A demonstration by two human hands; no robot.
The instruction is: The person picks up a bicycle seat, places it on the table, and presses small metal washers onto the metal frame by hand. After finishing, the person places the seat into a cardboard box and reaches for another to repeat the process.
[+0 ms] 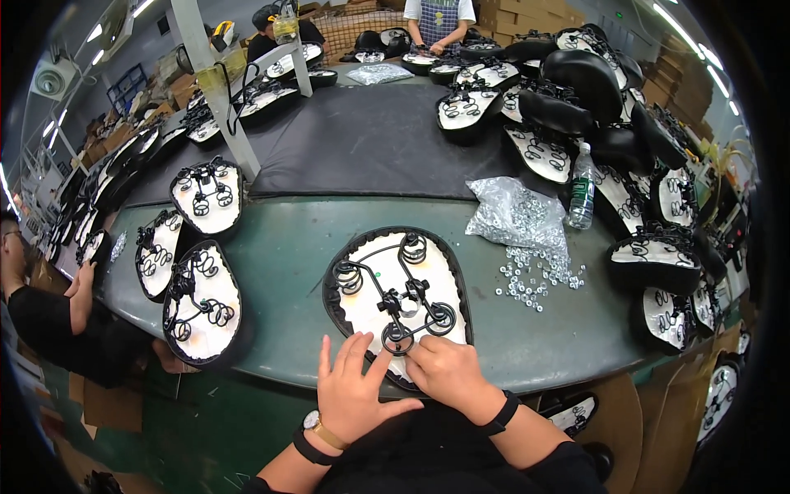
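A bicycle saddle (442, 280) lies upside down at the near edge of the table in front of me, its white base and black coil springs facing up. My left hand (352, 391) is open, fingers spread, with its fingertips over the saddle's near left side. Beside the near black coil springs (398, 337), my right hand (448, 370) is closed in a pinch; what its fingers hold, if anything, is hidden. To the right, small metal nuts (527, 284) spill from a clear plastic bag (517, 218).
Several upturned saddles (202, 300) lie to the left by a metal post (216, 90). More saddles (580, 86) are heaped at the right, next to a water bottle (583, 189). A black mat (362, 140) covers the table's far part. People work at the left and far side.
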